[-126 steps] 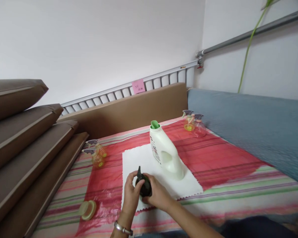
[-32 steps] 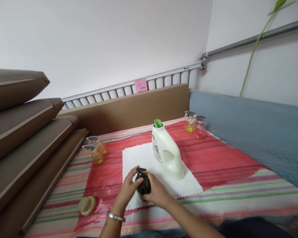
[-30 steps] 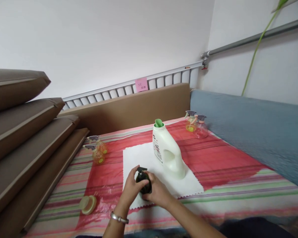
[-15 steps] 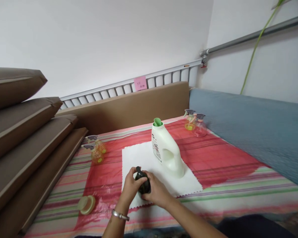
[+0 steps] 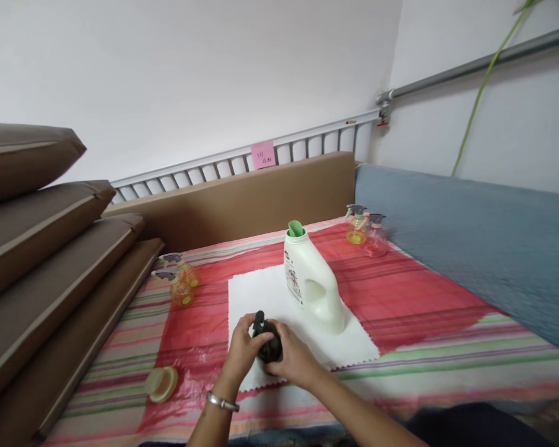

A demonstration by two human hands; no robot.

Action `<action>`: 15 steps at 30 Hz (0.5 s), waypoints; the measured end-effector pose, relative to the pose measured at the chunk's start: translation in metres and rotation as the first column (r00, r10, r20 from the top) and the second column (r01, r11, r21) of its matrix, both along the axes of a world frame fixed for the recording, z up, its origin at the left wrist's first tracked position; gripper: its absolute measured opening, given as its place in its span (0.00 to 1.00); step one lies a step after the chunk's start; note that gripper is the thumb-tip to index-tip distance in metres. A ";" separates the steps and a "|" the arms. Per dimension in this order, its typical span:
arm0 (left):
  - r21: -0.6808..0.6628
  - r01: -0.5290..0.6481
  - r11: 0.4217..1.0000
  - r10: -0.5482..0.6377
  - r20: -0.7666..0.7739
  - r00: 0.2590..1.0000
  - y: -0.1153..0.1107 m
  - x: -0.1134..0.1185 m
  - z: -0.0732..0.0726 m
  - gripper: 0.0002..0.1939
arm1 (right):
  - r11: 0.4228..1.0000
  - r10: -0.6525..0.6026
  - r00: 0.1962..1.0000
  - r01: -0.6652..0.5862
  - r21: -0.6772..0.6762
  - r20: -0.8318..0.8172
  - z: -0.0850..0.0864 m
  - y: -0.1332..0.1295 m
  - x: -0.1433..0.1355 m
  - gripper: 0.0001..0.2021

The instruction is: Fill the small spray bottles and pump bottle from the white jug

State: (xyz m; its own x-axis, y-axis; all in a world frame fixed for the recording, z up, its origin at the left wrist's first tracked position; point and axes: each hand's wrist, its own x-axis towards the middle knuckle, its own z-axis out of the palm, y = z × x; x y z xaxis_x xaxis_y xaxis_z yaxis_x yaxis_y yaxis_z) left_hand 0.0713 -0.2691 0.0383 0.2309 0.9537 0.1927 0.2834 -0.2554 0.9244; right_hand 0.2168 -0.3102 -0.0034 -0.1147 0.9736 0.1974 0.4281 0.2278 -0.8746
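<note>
A small dark bottle (image 5: 270,349) with a black nozzle on top is held between both hands over the near part of a white cloth (image 5: 251,288). My left hand (image 5: 243,347) wraps its left side, thumb across the front. On the right side, the fingers and thumb of my right hand (image 5: 292,357) close round the same bottle. Behind them stands a large pale green jug (image 5: 314,282), upright on the cloth, with a green piece (image 5: 295,229) in its open neck. To the left lies a round pale green cap or lid (image 5: 163,383).
Two orange spray bottles (image 5: 181,292) stand at the left; a yellow one (image 5: 356,231) and a pink one (image 5: 375,239) at the back right. Brown cushions (image 5: 41,248) pile up on the left. A blue padded edge (image 5: 466,236) borders the right.
The dark bottle has tilted or turned slightly, and its nozzle shows differently. Both hands keep their hold on it.
</note>
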 end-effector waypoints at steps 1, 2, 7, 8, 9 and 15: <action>-0.005 0.036 0.999 -0.036 0.004 0.999 0.001 -0.002 0.002 0.19 | 1.000 0.003 1.000 -0.003 0.003 -0.001 0.001 0.000 0.000 0.41; -0.014 0.076 0.997 -0.076 0.009 0.997 0.003 -0.005 0.005 0.19 | 1.000 0.006 1.000 -0.006 0.007 -0.003 0.002 -0.001 0.000 0.41; -0.080 0.216 0.973 -0.214 0.027 0.976 0.003 -0.012 0.009 0.20 | 1.000 0.010 1.000 -0.009 0.018 -0.012 0.004 -0.002 0.000 0.42; -0.074 0.195 0.978 -0.194 0.024 0.981 0.002 -0.010 0.007 0.23 | 1.000 0.009 1.000 -0.009 0.015 -0.012 0.003 -0.002 0.000 0.42; -0.062 0.152 0.986 -0.151 0.015 0.988 0.001 -0.008 0.004 0.25 | 1.000 0.008 1.000 -0.008 0.010 -0.012 0.002 -0.002 0.000 0.41; -0.046 0.027 0.999 -0.028 -0.024 0.999 0.000 0.001 0.000 0.22 | 1.000 -0.001 1.000 0.001 0.004 -0.008 0.001 -0.001 0.000 0.41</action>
State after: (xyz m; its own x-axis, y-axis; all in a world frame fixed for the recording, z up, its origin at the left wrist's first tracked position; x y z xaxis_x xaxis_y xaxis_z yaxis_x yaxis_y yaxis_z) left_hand 0.0723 -0.2694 0.0386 0.2614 0.9546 0.1429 0.2993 -0.2209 0.9282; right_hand 0.2169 -0.3115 -0.0026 -0.1124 0.9728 0.2026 0.4216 0.2313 -0.8768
